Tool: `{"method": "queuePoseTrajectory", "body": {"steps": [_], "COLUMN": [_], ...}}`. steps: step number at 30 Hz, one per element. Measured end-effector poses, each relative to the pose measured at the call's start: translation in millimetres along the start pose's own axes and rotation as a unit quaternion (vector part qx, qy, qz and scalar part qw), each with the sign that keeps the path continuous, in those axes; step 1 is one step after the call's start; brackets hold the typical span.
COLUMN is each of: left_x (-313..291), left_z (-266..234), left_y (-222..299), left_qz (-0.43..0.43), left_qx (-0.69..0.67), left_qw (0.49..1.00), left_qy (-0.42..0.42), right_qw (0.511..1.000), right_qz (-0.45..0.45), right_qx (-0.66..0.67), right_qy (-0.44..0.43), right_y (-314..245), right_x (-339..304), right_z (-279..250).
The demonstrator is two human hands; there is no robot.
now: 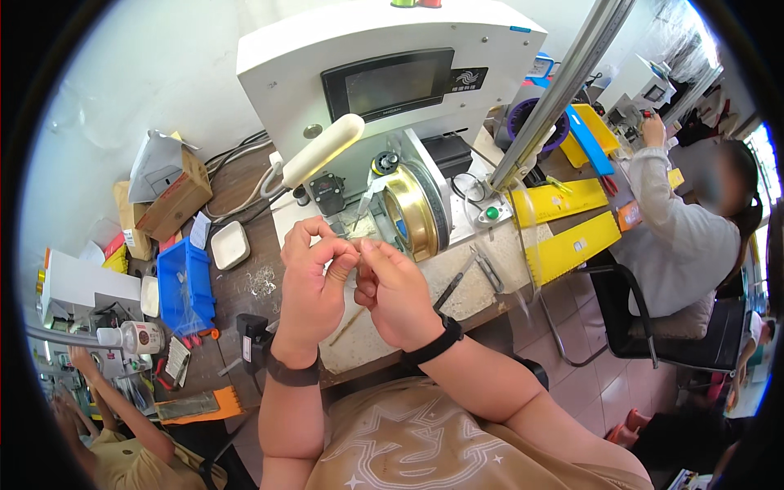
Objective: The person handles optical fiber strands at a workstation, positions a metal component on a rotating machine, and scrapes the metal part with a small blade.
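Observation:
My left hand [313, 286] and my right hand [398, 296] meet in front of a white bench machine [282, 73]. Thumb and forefinger of each are pinched together, the fingertips almost touching. Whatever lies between them is too small to make out. Just beyond my fingers stands the machine's shiny gold wheel [415, 216], with a small black knob [385, 162] above it. A cream lamp arm [322, 152] reaches over the work spot. To the right of my right hand, a pair of metal tweezers [488, 271] lies on the pale, worn work surface [445, 273].
Left on the bench are a blue bin [184, 286], a white dish [230, 246], small scraps [261, 282] and a cardboard box [175, 196]. Yellow trays [576, 247] and a metal post [563, 98] stand right. One person [678, 237] sits at right, another [151, 445] at lower left.

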State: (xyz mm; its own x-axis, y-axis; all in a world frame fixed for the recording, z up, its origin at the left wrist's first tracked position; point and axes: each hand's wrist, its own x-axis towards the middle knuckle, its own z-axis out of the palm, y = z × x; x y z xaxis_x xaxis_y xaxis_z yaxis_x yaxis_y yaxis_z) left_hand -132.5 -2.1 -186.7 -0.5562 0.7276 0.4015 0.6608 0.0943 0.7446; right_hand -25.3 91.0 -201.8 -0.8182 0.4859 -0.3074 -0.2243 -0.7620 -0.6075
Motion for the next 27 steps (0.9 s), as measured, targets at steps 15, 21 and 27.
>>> {"method": "queuePoseTrajectory", "body": {"steps": [15,21,27], "left_x": [-26,-8,27], "left_z": [-4,-11,-26], "left_y": [4,0,-19], "left_qz": [0.043,0.014,-0.026], "left_qx": [0.029,0.141,0.106], "left_qw": [0.998,0.989,0.993], "left_qy": [-0.034,0.050,0.045], "right_qw": [0.999,0.991,0.993], "right_qz": [0.017,0.083,0.022], "right_qx": [0.036,0.060,0.040], "right_qy": [0.021,0.085,0.113], "right_y": [16,18,21], "right_x": [-19,5,32], "right_z": [-9,-17,-13]}}
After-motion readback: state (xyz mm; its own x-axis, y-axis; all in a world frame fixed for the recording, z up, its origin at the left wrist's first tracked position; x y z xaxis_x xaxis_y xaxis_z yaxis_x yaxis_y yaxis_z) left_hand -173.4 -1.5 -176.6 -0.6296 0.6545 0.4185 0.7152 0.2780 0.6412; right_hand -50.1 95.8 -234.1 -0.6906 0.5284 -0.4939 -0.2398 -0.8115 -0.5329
